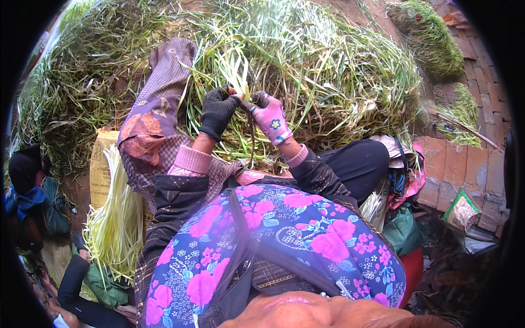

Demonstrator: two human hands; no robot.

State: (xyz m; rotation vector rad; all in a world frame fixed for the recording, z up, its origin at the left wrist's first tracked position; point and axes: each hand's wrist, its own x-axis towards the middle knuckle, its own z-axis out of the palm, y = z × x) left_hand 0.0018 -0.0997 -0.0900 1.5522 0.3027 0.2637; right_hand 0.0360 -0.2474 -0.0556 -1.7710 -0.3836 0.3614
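Note:
My left hand (217,111), in a dark knit glove with bare fingertips, is closed on a small bunch of pale leafy stalks (236,70). Close against it, my right hand (270,117), in a pink glove with a flower on its back, pinches the lower end of the same bunch. The stalks fan upward, whitish at the base and green toward the tips. A thin dark strip (251,143) hangs below my hands; whether it is a tie or a leaf I cannot tell. Just beyond lies a large heap of long green leaves (328,76).
Left of my knee, long pale-yellow stalks (112,235) lie over a yellow sack (103,169). Another green heap (429,41) lies far right on the brick floor (456,167), near a thin stick (467,130). Other people sit at lower left, one with a dark sleeve (82,290).

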